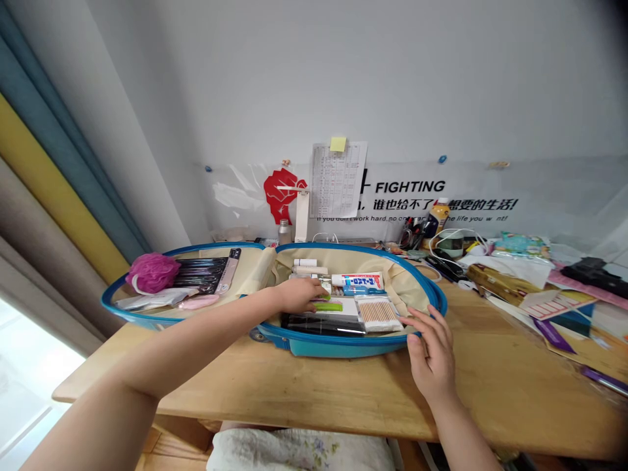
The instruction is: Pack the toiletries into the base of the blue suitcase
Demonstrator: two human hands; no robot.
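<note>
A blue suitcase (343, 345) lies open on the wooden table (343, 392). Its right half holds a toothpaste box (360, 280), a pack of cotton swabs (377, 314), a black flat case (321, 324), a green item (328, 306) and white tubes (308, 266). My left hand (299, 294) reaches into this half with curled fingers resting on small items by the green one. My right hand (432, 356) lies with fingers stretched on the suitcase's near right rim. The left half (118, 294) holds a purple bath pouf (153, 272), a dark pack (201, 273) and a pink bar (199, 301).
Clutter covers the table's right side: papers, cables (451, 239), a gold wrapped box (495, 280), a black object (596, 271), a bottle (438, 216). A white lamp (300, 212) and a small metal bottle (284, 232) stand against the wall. Curtains hang at left.
</note>
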